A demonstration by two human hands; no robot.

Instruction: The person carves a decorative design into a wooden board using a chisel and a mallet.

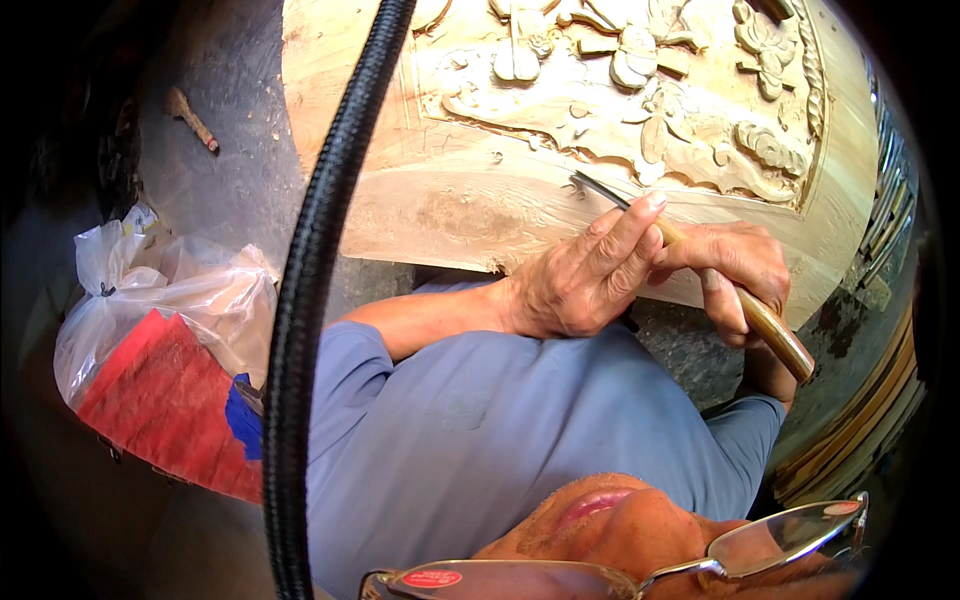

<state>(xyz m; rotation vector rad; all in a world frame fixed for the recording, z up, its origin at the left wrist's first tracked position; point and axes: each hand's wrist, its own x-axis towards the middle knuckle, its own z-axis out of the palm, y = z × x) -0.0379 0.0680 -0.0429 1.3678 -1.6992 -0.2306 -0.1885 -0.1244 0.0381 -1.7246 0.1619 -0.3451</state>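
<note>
A wood carving chisel (762, 318) slants in front of my chest, with its thin dark blade pointing up and left over the board. My right hand (735, 270) is closed around its pale brown wooden handle, and the butt end sticks out below. My left hand (580, 275) is at the neck of the same chisel, its fingers close together across the place where blade meets handle; its thumb is hidden. Beyond both hands lies a large pale wooden board (440, 210) with carved relief figures (640, 60). The blade tip hangs near the plain lower border, and I cannot tell whether it touches.
A small wooden-handled tool (192, 120) lies on the grey surface at left. Clear plastic bags (190, 290) rest beside a red panel (165, 400) and a blue cloth (242, 415). Several metal tools (890, 190) line the right edge. A black braided cable (325, 220) crosses the view.
</note>
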